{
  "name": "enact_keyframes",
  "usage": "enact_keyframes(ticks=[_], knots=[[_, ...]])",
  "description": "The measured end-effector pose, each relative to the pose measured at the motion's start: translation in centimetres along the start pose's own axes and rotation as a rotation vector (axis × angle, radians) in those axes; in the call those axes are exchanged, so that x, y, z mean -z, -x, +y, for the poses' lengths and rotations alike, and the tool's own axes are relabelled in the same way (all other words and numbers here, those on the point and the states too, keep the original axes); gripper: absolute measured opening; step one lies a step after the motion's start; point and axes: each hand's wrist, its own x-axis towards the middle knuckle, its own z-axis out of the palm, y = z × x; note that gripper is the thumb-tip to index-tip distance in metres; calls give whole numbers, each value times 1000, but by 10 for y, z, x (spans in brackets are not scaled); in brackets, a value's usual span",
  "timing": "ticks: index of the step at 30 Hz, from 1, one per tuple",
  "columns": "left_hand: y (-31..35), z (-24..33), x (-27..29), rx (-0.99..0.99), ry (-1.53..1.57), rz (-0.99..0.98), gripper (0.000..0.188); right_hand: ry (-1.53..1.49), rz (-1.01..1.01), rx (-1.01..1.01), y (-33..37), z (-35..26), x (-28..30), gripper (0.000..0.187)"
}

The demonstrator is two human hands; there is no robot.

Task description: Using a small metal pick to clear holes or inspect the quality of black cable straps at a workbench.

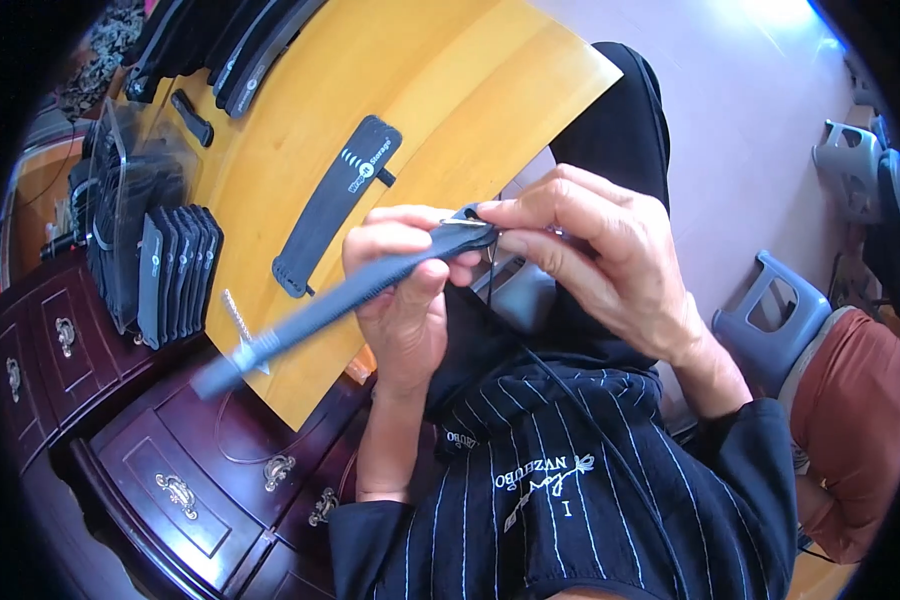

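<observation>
Dark grey strap (pixel 320 312) held in both hands above the near part of the table (pixel 470 60). It is flat and long, with fine ribbing along its near edge; the loose end points left and near, blurred. My left fingers (pixel 388 240) are closed round the band, thumb on the near side. My right fingers (pixel 575 205) pinch its right end between thumb and index, where a thin gold-coloured sliver (pixel 462 222) shows; its kind is unclear.

Table: smooth yellow wood, visible grain. Beyond the held band lies a second strap (pixel 320 225), matte, dark grey, rounded at the ends, a short narrow tab jutting from its right side. Far left, a stack of dark straps (pixel 260 50); just nearer, a small dark elongated object (pixel 192 118), kind unclear.

Left: a row of upright straps (pixel 178 275) beside a clear plastic holder (pixel 122 165). Near left, a dresser (pixel 150 470) in glossy dark-red wood, ornate silvery pulls. Right: a blue-grey moulded plastic stool (pixel 770 340).
</observation>
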Motion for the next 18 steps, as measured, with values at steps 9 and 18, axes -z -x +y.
enact_keyframes(ticks=[9, 18], knots=[[2, -4, -38, 78, 5, 187, 27, 196, 140, -46, 8, -26, -1, 23], [6, -1, -15, 77, 36, -39, 22, 29, -25, 128, -3, -5, 17, 18]])
